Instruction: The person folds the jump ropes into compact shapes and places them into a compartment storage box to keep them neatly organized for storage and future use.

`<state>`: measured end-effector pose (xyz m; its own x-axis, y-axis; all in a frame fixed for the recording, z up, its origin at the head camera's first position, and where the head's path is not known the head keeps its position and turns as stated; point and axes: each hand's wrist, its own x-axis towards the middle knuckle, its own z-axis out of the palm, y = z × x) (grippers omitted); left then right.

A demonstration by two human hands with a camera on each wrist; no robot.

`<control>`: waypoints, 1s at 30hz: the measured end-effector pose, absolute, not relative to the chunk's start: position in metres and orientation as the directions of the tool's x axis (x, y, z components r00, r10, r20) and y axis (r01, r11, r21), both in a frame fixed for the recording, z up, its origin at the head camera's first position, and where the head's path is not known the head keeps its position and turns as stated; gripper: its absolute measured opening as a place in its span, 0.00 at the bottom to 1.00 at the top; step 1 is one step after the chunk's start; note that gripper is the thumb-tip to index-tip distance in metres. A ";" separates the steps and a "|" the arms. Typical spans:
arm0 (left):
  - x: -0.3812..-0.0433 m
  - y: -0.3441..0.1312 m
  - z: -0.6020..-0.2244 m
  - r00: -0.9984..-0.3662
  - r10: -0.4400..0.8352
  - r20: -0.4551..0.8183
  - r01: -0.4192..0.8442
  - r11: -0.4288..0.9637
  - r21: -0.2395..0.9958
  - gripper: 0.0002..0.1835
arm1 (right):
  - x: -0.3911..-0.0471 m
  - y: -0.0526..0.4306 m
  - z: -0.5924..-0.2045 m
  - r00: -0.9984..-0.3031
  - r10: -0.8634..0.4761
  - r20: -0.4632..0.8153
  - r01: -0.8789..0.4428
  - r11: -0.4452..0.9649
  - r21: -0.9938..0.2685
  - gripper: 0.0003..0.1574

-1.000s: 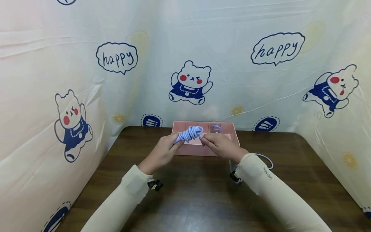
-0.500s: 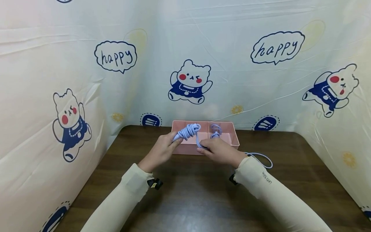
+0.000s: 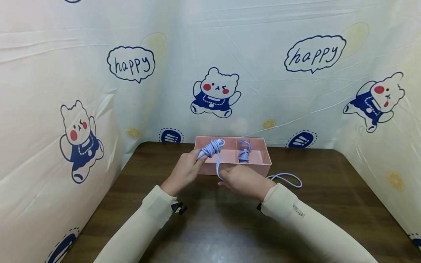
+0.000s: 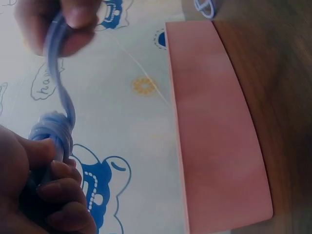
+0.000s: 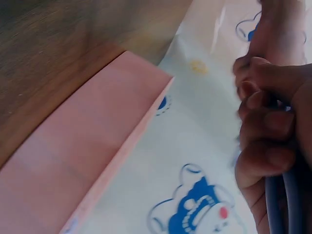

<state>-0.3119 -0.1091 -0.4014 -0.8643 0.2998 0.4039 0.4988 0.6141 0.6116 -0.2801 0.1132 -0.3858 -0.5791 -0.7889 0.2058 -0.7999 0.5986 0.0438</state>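
Observation:
A light blue cord is wound into a tight coil (image 3: pixel 212 148), held up over the pink box's left part in the head view. My left hand (image 3: pixel 185 170) grips the coil's lower end, thumb pressed against the wraps, as the left wrist view also shows. From the coil's upper end a doubled strand (image 3: pixel 218 164) hangs down to my right hand (image 3: pixel 246 179). That hand's fingers curl round the strand, in front of the box. In the right wrist view two cord lengths (image 5: pixel 292 200) run out below the curled fingers.
The pink divided box (image 3: pixel 205 169) stands at the table's far side. Another wound blue cord bundle (image 3: pixel 243 156) lies in its right part. A loose cord loop (image 3: pixel 300 181) rests on the wooden table (image 3: pixel 210 226) at right. A printed curtain (image 3: pixel 256 47) hangs behind.
My right hand has moved down and left from beside the coil, drawing the strand below it. The coil shifted slightly left, the loop on the table slid left, and the bundle in the box is uncovered.

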 end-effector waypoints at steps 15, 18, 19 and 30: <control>-0.310 -0.099 -0.396 -0.877 0.384 0.290 0.480 0.737 0.476 0.10 | -0.261 0.108 -0.340 -0.392 -0.871 0.298 -0.811 0.479 0.334 0.10; -0.308 -0.099 -0.394 -0.866 0.433 0.251 0.500 0.725 0.474 0.09 | -0.264 0.111 -0.331 -0.394 -0.868 0.304 -0.809 0.484 0.334 0.08; -0.307 -0.099 -0.393 -0.855 0.456 0.246 0.517 0.717 0.468 0.07 | -0.266 0.112 -0.329 -0.394 -0.867 0.306 -0.806 0.486 0.339 0.07; -0.301 -0.106 -0.398 -0.721 0.664 0.199 0.652 0.552 0.520 0.15 | -0.275 0.121 -0.322 -0.481 -0.818 0.315 -0.808 0.553 0.202 0.06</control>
